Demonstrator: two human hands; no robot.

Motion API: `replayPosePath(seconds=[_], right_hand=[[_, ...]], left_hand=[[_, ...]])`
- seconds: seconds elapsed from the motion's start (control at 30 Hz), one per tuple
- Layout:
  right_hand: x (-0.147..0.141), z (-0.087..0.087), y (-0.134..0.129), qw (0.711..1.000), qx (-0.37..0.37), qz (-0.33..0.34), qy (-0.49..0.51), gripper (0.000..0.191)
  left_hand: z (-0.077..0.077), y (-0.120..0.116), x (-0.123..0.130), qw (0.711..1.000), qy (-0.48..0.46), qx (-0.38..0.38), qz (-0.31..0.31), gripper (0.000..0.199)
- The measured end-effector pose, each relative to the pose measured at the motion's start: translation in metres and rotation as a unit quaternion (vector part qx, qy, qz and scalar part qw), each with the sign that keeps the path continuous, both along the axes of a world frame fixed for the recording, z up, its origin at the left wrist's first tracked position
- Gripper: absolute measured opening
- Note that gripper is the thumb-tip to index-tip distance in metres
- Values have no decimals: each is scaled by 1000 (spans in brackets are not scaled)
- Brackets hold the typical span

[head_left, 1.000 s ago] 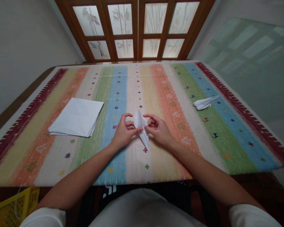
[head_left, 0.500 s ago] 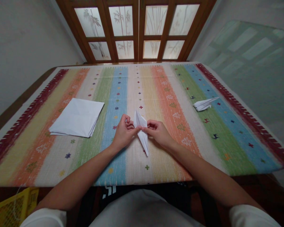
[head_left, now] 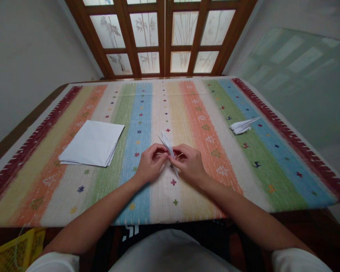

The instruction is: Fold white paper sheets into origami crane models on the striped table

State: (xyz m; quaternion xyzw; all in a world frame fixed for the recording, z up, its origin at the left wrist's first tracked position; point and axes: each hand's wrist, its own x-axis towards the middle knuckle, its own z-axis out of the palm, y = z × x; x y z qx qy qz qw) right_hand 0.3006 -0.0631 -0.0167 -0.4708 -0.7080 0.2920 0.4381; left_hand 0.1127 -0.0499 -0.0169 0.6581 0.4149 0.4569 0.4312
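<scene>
Between my two hands, near the middle of the table, is a narrow piece of folded white paper. Its thin points stick out on the far side, and another point shows below my fingers. My left hand pinches it from the left with thumb and fingers. From the right, my right hand grips it the same way, the thumbs nearly touching. The paper's middle is hidden by my fingers. Left of my hands lies a stack of white paper sheets. A folded paper crane rests off to the right.
A striped, patterned tablecloth covers the table. Beyond the far edge stand wooden doors with glass panes. A glass-like panel is on the right. A yellow plastic basket sits below the table at the lower left.
The folded paper has turned from lying broad side up to nearly edge-on, and its far points now spread apart. Both hands have closed in around it with fingers curled beneath.
</scene>
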Motion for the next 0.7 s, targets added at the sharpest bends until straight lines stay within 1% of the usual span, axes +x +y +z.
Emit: replayPosePath(seconds=[0.07,0.1,0.17,0.23,0.33,0.4,0.47,0.6,0.7], right_hand=[[0,-1,-2,999,31,23,-30,29],[-1,-1,-3,997,46,37,-48,36],[-2,-3,-5,992,72,61,-84,43],[-2,-5,-6,987,90,76,-107,46],[2,-7,-2,982,115,96,-116,53],[8,-8,2,979,125,110,-121,51],[12,-9,5,979,118,114,-120,43],[17,-12,10,984,99,120,-90,28],[19,-16,13,984,104,130,-59,24]], left_hand=[[-2,3,-1,997,-56,-46,-12,27],[-3,5,-2,995,-79,-63,-7,33],[-6,8,-3,991,-100,-83,23,37],[-8,11,-5,988,-102,-103,45,34],[-9,14,-6,983,-113,-140,40,23],[-10,15,-7,978,-125,-162,30,22],[-10,16,-8,975,-127,-179,22,24],[-9,16,-9,970,-133,-204,24,38],[-8,16,-10,967,-131,-214,30,42]])
